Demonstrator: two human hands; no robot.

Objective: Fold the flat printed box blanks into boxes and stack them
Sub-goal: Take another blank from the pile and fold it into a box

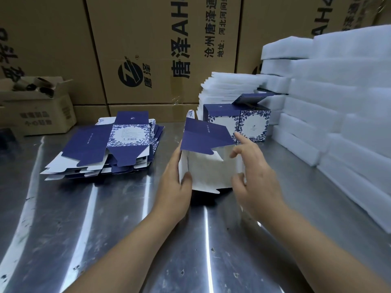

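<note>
A half-formed blue and white printed box stands on the steel table in the middle, its white inside facing me and a dark blue flap tilted over its top. My left hand grips its left wall, thumb inside. My right hand holds its right wall, thumb on the front and index finger stretched toward the blue flap. A pile of flat printed blanks lies to the left. Behind, one folded box stands with its lid flap raised.
Stacks of white foam sheets fill the right side and the back right. Large brown cartons form a wall behind the table. A small open carton with dark parts sits at the far left.
</note>
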